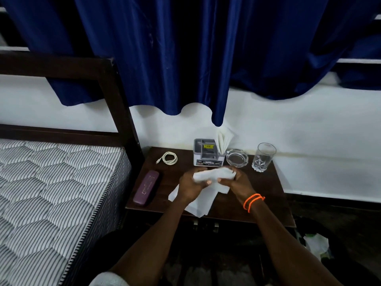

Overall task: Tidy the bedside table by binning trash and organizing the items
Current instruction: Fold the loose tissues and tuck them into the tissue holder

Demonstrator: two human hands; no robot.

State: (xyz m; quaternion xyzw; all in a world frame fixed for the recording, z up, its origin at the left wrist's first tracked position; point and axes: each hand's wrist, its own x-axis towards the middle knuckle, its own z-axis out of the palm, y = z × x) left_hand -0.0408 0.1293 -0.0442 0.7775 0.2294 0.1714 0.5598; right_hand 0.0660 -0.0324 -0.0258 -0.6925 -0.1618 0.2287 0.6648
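While both hands grip it above the bedside table [257, 203], the left hand [191, 183] and right hand [237, 180] bunch one white tissue [212, 175]; risk: its trailing corner, or a swinging elbow, tips the glass [263, 156] nearby.

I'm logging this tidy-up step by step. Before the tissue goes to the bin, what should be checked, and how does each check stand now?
1. Both hands on the white tissue: ok, left hand and right hand hold it.
2. Tissue fully bunched: not ok, loose sheet hangs below.
3. Drinking glass upright, clear of hands: ok.
4. Glass ashtray clear of hands: cannot tell, very close.
5. Bin reachable at lower right: cannot tell, dark and partly cut off.
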